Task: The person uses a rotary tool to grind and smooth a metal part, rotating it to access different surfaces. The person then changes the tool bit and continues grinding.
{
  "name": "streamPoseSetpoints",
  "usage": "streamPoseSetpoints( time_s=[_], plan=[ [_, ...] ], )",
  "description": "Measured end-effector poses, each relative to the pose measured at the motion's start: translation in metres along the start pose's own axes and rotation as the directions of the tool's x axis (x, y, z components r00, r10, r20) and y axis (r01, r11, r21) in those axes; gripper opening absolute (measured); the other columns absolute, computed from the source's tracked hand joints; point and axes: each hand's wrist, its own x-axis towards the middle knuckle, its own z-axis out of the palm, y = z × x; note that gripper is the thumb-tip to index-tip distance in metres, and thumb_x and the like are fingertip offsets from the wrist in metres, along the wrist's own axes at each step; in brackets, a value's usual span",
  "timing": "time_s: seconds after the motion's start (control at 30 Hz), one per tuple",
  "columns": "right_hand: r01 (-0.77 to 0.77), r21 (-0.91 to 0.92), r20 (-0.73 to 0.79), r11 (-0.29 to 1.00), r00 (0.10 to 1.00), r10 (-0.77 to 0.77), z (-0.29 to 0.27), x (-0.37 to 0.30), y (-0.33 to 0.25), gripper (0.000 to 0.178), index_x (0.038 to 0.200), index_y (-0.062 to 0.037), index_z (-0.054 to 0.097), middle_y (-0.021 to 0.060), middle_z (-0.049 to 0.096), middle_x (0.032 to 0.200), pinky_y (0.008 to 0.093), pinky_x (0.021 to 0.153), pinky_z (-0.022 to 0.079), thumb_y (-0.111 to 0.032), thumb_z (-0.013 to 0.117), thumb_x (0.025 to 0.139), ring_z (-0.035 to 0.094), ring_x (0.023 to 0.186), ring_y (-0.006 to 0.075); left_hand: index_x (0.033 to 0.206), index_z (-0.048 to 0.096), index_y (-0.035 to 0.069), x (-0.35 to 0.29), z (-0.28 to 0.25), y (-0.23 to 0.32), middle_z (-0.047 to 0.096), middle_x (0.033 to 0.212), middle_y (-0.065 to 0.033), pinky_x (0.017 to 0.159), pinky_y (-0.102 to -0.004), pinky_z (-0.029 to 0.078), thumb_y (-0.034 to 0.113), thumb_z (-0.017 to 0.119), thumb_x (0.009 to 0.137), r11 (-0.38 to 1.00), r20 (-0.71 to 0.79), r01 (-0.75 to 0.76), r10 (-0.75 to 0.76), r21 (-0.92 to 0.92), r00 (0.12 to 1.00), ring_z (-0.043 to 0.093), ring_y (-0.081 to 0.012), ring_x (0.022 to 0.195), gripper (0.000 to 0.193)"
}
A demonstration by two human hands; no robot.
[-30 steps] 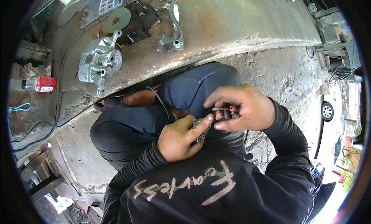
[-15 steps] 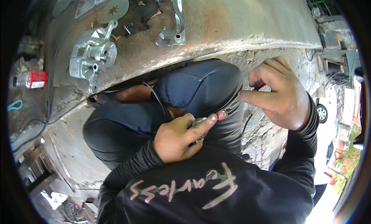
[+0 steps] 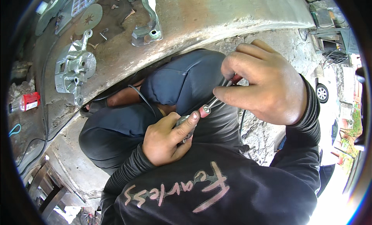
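Observation:
In my left hand (image 3: 162,141) is a silver metal piece with a short red cylindrical end (image 3: 204,111). My thumb lies along it just behind that end, and the wrapped fingers hide most of its body. My right hand (image 3: 267,85) pinches a small red-handled screwdriver (image 3: 236,78) between thumb and curled fingers. Its thin metal shaft slants down to the left, with the tip at the open face of the red end. Whether the tip goes inside is too small to tell. Both hands are over my dark trousers (image 3: 193,77).
On the concrete ledge lie a silver brake caliper (image 3: 75,68), a metal bracket (image 3: 149,21), a round disc (image 3: 88,19) and a compartment box (image 3: 82,4). A red-labelled bottle (image 3: 29,101) lies at the left. A cable (image 3: 46,108) runs down that side. A white car (image 3: 327,108) stands far right.
My right hand has moved left and closer, bringing the screwdriver's tip to the red end. The left hand has shifted slightly left in the picture, as has the background.

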Motion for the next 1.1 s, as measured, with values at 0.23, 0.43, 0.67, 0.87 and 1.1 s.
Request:
streamPoseSetpoints(
  time_s=[0.23,0.43,0.67,0.87,1.1],
  plan=[
    [-0.004,-0.056,0.031,0.998,1.0,0.006,-0.005,0.002,-0.006,0.028,0.086,-0.0086,0.072,0.0048,0.056,0.082,0.0339,0.06,0.041,-0.01,0.071,0.057,0.056,0.071,0.0202,0.154,0.033,0.016,0.0,-0.002,0.002,0.056,0.083,-0.013,0.052,-0.0366,0.047,0.0,0.074,0.073,1.0,0.018,0.02,-0.02,0.014,1.0,0.056,-0.0276,0.061,0.092],
    [0.026,-0.135,0.023,0.991,0.999,-0.023,-0.003,0.009,-0.011,0.022,0.082,-0.008,0.073,0.0041,0.056,0.079,0.0345,0.055,0.035,-0.009,0.076,0.06,0.053,0.067,0.0194,0.145,0.05,0.024,0.0,0.003,0.003,0.048,0.076,-0.0065,0.049,-0.0353,0.048,0.005,0.076,0.065,0.996,-0.039,0.085,-0.085,-0.002,0.996,0.055,-0.0223,0.058,0.087],
    [-0.002,-0.075,-0.014,0.997,1.0,0.001,-0.004,0.012,-0.014,0.02,0.074,-0.0037,0.065,0.0038,0.057,0.076,0.0358,0.053,0.034,-0.007,0.081,0.062,0.051,0.066,0.0209,0.148,0.047,0.026,-0.001,0.003,0.003,0.048,0.076,-0.0063,0.049,-0.0345,0.048,0.006,0.076,0.067,0.998,-0.042,0.062,-0.062,0.006,0.997,0.055,-0.022,0.058,0.088],
    [0.028,-0.056,-0.118,0.998,0.992,-0.035,0.004,0.01,-0.017,0.019,0.072,-0.0026,0.064,0.004,0.054,0.072,0.0347,0.054,0.035,-0.006,0.079,0.06,0.05,0.064,0.0204,0.148,0.046,0.025,-0.004,0.005,-0.001,0.049,0.078,-0.0074,0.049,-0.035,0.047,0.007,0.076,0.069,0.999,-0.044,0.052,-0.052,-0.007,0.998,0.054,-0.0231,0.058,0.087],
    [0.171,-0.151,-0.076,0.974,0.98,-0.184,0.009,0.0,-0.009,0.021,0.071,-0.003,0.066,0.0021,0.05,0.068,0.0334,0.057,0.037,-0.015,0.068,0.053,0.05,0.064,0.0174,0.149,0.044,0.02,-0.003,0.005,-0.002,0.05,0.078,-0.0081,0.048,-0.0355,0.046,0.006,0.076,0.07,1.0,-0.03,0.014,-0.014,-0.003,0.999,0.054,-0.0235,0.059,0.086]
  ],
)
